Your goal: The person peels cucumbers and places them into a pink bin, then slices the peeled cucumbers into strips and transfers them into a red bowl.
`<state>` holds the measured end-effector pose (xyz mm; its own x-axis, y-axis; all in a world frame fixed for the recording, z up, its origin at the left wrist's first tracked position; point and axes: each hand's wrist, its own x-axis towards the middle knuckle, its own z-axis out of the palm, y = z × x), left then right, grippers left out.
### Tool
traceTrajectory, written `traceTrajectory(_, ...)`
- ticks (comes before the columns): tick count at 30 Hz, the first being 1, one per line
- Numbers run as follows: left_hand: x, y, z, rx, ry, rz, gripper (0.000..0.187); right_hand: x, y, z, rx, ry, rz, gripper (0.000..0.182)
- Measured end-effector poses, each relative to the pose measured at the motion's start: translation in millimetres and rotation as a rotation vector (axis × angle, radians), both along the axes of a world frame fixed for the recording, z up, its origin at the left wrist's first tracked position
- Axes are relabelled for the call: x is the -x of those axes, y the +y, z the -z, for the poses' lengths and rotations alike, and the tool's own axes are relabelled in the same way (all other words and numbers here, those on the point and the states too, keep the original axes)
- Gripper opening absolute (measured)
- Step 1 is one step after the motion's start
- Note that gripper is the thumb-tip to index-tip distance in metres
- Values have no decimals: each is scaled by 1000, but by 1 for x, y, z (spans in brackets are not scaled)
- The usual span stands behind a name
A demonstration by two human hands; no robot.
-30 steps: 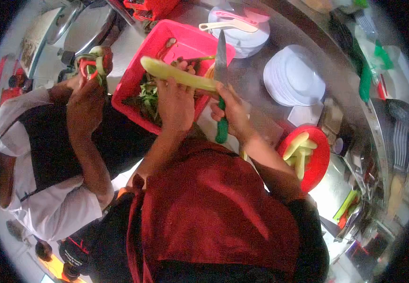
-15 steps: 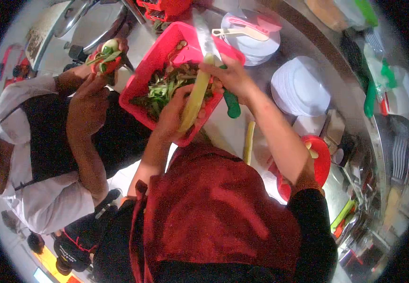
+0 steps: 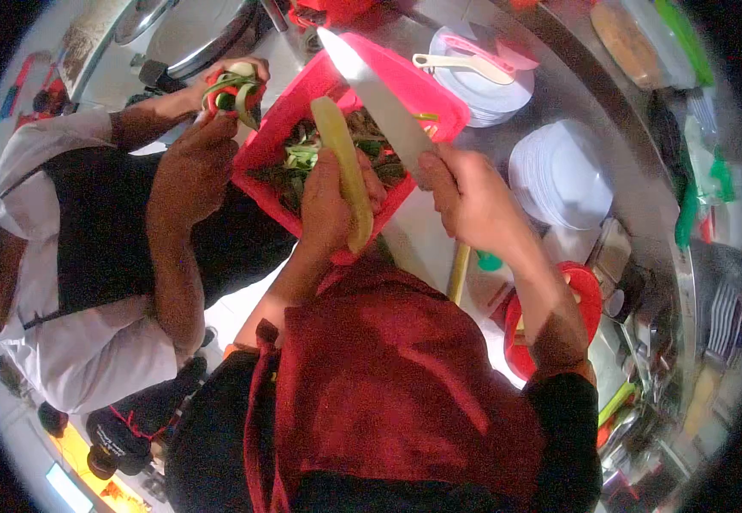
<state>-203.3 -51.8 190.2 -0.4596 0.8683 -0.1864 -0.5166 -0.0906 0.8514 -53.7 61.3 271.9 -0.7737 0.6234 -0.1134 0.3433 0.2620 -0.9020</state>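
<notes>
My left hand (image 3: 326, 198) is wrapped round a long pale yellow-green vegetable piece (image 3: 343, 162), held above the near side of a pink bin (image 3: 268, 103). Green and brown scraps (image 3: 302, 154) lie in the bin. To the right, my right hand (image 3: 465, 192) grips a large knife (image 3: 375, 98) by its handle, green at the end. Its broad blade points up and left over the bin, apart from the vegetable piece.
At the left a co-worker's hands (image 3: 204, 145) hold a vegetable with green peel strips. White plate stacks (image 3: 559, 175) stand at the right, with a cream-handled utensil (image 3: 465, 64) on another stack. Near my right forearm is a red bowl (image 3: 589, 291).
The knife has swung away from the vegetable piece as my right hand moved right and down. The vegetable piece now tilts up and left. The whole view has shifted slightly.
</notes>
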Motion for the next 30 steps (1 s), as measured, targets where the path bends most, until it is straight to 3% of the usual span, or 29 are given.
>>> traceTrajectory(1, 0, 1, -1, 4, 0, 2, 50, -3, -1, -2, -120, 23, -47, 22)
traceTrajectory(3, -2, 3, -3, 131, 333, -98, 47, -7, -5, -9, -238, 45, -90, 20)
traceTrajectory(7, -7, 3, -10, 145, 212, -148, 45, -8, -6, -18, -239, -33, -106, 17)
traceTrajectory(13, -6, 0, -11, 134, 269, -49, 40, -16, -4, -10, -309, -28, -98, 17)
traceTrajectory(16, -4, 3, -6, 139, 443, -69, 38, -21, -5, -16, -267, -81, -111, 18)
traceTrajectory(22, -4, 7, -13, 141, 211, -30, 38, -28, -7, -12, -290, -121, -120, 18)
traceTrajectory(28, -14, 9, -30, 135, 440, 1, 38, -37, -12, -17, -263, -107, -77, 21)
traceTrajectory(30, -24, 14, -36, 260, 405, -137, 34, -40, -15, -20, -188, -173, -76, 23)
